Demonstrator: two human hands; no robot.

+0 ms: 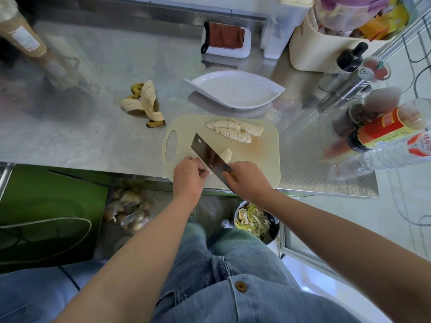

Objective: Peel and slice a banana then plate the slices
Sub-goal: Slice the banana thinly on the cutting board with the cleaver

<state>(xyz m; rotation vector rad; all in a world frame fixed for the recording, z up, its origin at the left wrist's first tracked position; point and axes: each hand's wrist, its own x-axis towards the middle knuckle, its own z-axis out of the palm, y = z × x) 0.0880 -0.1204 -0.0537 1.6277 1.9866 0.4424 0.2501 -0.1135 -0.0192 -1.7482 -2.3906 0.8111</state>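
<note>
Peeled, mostly sliced, unplated.
Left hand [190,173] holds pale banana stub [226,155]; right hand [245,180] grips rectangular steel cleaver [208,152].

The cleaver [210,155] is hiding the middle of the banana piece [227,155]; the right hand [245,180] is covering the cleaver's handle.

Head-worn wide-angle view, facing forward and down — close above cutting board [263,159]

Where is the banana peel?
In the head view, the yellow banana peel lies on the shiny metal counter, left of the white leaf-shaped plate, beyond and left of the beige cutting board.
</note>
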